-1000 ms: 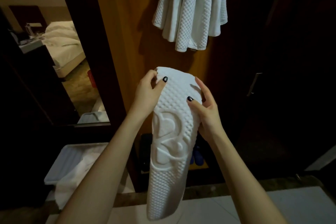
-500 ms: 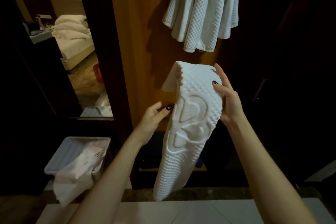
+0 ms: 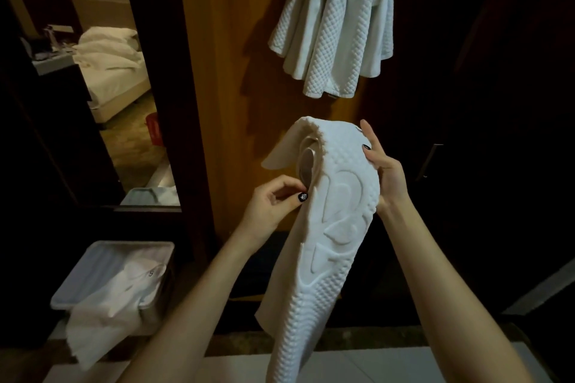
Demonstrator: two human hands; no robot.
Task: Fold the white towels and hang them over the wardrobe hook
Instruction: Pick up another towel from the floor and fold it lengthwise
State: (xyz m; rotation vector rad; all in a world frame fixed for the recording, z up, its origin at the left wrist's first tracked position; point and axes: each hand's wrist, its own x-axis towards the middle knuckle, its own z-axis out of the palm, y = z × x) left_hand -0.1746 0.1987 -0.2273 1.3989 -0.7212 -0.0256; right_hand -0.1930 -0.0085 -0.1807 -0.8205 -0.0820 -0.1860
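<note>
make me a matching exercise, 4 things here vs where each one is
Things:
1. held towel
2. hanging towels
3. bin
4. bed

Places:
a. lower left, cloth spilling over its rim
b. up on the wooden panel
c. far left, in the back room
d. between the left hand and right hand

Pairs: 1-d, 2-b, 3-a, 4-c

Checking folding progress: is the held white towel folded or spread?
Folded lengthwise: the white embossed towel hangs as a narrow strip, top end drooping over, both hands gripping it.
</note>
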